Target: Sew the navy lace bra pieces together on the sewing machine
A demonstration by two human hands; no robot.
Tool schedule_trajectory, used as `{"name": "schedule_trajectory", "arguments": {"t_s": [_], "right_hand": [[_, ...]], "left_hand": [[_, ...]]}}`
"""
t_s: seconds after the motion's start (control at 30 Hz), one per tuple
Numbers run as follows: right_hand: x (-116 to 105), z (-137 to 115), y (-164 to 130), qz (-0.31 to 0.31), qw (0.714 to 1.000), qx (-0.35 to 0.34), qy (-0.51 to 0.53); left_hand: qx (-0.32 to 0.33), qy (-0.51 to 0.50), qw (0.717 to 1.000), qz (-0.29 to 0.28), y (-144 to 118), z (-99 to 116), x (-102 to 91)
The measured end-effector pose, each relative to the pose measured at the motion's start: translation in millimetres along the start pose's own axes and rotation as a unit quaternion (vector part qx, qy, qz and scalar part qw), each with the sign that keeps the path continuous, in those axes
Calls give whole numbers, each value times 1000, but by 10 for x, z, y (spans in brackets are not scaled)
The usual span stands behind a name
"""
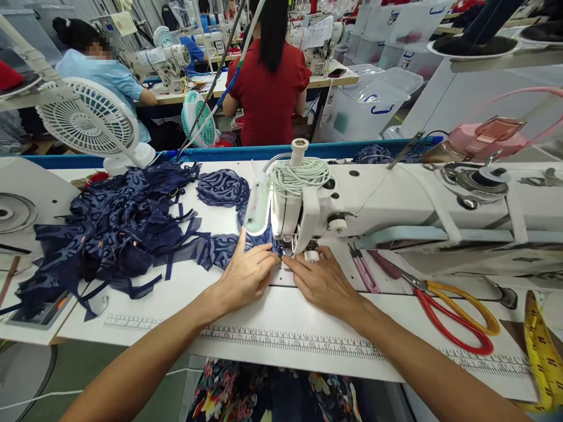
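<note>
The step in hand looks like stitching — both hands lie flat on the white tabletop [308, 328] at the presser foot [288, 243] of the sewing machine [396, 205], pinning a navy lace piece [220, 249] that trails left toward the far heap of lace pieces [109, 228]. The left hand [246, 275] has its fingers together pressing the lace; the right hand [323, 281] has its fingers extended, tips on the fabric edge by the needle — nothing is gripped. The next move probably calls for steady, even feeding under the foot, with fingertips kept off the needle.
</note>
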State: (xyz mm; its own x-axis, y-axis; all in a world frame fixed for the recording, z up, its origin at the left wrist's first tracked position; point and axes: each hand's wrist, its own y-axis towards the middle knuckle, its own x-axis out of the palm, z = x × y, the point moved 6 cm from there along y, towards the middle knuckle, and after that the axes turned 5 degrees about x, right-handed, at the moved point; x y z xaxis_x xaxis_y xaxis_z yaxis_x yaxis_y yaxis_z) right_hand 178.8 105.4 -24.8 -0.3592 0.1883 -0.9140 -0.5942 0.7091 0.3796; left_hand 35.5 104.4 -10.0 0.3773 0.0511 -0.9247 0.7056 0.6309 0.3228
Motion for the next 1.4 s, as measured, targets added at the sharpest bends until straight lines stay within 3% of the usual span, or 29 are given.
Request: {"name": "schedule_trajectory", "arguments": {"t_s": [0.27,0.6,0.83,1.07,1.4], "right_hand": [[4,14,-15,38,999,-1,-32],[-87,63,-33,63,997,46,26],[-152,175,-49,100,988,80,83],[-327,226,-20,161,981,54,93],[-351,221,9,176,979,71,69]], "left_hand": [[20,20,1000,-7,-36,-38,17],[26,18,999,41,-25,-92,63],[-22,16,999,19,40,-185,72],[-31,8,999,25,60,-176,44],[-19,2,999,31,36,-192,48]]}}
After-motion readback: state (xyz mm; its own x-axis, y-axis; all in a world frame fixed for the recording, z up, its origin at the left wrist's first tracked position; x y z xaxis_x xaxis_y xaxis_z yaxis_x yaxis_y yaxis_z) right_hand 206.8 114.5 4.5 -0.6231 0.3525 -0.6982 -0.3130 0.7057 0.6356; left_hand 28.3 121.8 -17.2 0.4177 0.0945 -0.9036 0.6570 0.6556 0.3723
